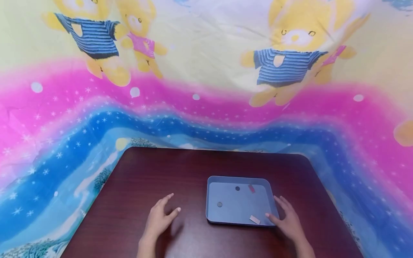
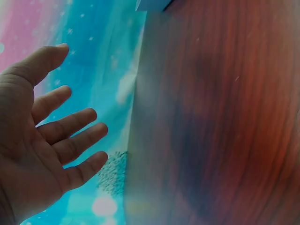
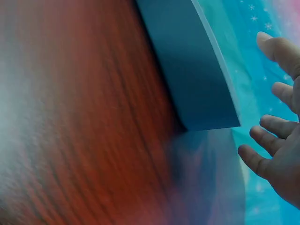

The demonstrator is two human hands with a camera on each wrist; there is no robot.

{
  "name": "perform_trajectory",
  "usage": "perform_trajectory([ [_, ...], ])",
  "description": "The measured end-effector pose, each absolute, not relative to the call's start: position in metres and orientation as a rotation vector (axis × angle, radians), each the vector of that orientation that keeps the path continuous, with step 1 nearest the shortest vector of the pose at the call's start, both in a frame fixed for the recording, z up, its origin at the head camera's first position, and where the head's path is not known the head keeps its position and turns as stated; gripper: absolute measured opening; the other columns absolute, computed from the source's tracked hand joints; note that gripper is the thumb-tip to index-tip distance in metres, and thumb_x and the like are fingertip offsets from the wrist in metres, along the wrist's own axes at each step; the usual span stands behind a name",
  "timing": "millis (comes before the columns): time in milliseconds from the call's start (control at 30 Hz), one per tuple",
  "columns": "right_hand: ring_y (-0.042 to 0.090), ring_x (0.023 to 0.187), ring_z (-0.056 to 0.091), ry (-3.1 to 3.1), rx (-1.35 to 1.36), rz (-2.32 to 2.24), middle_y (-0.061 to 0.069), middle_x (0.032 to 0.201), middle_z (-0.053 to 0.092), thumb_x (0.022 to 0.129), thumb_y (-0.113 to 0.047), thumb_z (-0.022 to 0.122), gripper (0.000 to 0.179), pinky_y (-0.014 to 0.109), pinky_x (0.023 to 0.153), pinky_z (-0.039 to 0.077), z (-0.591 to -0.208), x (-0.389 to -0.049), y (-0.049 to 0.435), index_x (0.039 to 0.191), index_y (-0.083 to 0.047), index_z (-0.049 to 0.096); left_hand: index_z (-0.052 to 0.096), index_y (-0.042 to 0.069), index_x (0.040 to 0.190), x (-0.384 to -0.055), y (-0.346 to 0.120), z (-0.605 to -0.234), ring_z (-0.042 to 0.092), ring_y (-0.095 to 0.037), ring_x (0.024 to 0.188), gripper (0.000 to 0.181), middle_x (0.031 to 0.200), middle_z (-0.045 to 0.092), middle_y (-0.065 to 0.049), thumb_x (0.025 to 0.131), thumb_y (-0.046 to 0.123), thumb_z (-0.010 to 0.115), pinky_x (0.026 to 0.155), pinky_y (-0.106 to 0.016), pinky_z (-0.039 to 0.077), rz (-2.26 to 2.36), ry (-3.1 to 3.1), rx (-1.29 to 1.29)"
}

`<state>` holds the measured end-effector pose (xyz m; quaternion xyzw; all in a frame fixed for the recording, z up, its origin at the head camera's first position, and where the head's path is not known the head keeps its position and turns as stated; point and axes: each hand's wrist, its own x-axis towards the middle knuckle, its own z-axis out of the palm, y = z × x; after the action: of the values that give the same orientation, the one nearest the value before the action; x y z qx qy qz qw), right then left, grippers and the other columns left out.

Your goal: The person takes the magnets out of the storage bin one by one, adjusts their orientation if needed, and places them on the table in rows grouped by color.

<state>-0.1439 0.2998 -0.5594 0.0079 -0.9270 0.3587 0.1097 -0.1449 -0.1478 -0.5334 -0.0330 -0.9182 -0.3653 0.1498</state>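
A shallow blue-grey tray (image 1: 235, 206) with raised walls lies on the dark wooden table (image 1: 180, 168). In it are a dark round disc (image 1: 237, 188) and a grey round disc (image 1: 219, 204), both coin-like. A small reddish rectangular piece (image 1: 251, 189) lies near its back wall, and a pale rectangular piece (image 1: 255, 219) near the front. My right hand (image 1: 288, 220) is at the tray's right end, fingers spread, thumb overlapping the front corner in the head view. Holding nothing, my left hand (image 1: 157, 218) hovers left of the tray, its palm and parted fingers visible in the left wrist view.
Behind the table hangs a cloth (image 1: 206, 107) printed with bears and snowflakes, reaching down past the table's left and right edges. The tray's outer wall (image 3: 192, 65) rises from the wood in the right wrist view.
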Motion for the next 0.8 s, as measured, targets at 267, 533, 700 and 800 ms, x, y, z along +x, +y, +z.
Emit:
perform_trajectory([
  [267,0.039,0.116,0.028,-2.713,-0.13,1.295,0.02,0.131,0.026,0.064,-0.035,0.074,0.084,0.054,0.086,0.028,-0.569,-0.136,0.298,0.133,-0.014,0.031,0.051,0.026,0.119,-0.142,-0.13,-0.542,0.052,-0.018,0.093,0.06,0.109,0.055,0.001,0.064,0.036,0.073,0.073,-0.04,0.042,-1.169,-2.543,-0.113],
  [533,0.035,0.113,0.033,-2.654,-0.185,1.423,0.019,0.13,0.031,0.064,-0.026,0.075,0.086,0.053,0.083,0.033,-0.583,-0.131,0.299,0.135,-0.014,0.026,0.052,0.023,0.118,-0.141,-0.119,-0.544,0.052,-0.013,0.09,0.059,0.106,0.055,0.007,0.064,0.034,0.074,0.072,-0.036,0.042,-1.289,-2.48,-0.156],
  [700,0.032,0.103,0.045,-2.597,-0.135,1.489,0.021,0.124,0.039,0.064,-0.023,0.076,0.086,0.037,0.074,0.043,-0.588,-0.129,0.297,0.134,-0.01,0.027,0.05,0.027,0.119,-0.142,-0.113,-0.545,0.053,-0.013,0.09,0.061,0.105,0.055,0.007,0.063,0.036,0.074,0.073,-0.036,0.042,-1.296,-2.481,-0.184],
  [800,0.033,0.096,0.049,-2.557,-0.126,1.553,0.022,0.119,0.043,0.064,-0.019,0.076,0.084,0.028,0.065,0.046,-0.588,-0.13,0.295,0.132,-0.008,0.029,0.05,0.027,0.118,-0.142,-0.108,-0.544,0.053,-0.012,0.09,0.061,0.104,0.055,0.008,0.063,0.035,0.074,0.073,-0.035,0.042,-1.311,-2.482,-0.209],
])
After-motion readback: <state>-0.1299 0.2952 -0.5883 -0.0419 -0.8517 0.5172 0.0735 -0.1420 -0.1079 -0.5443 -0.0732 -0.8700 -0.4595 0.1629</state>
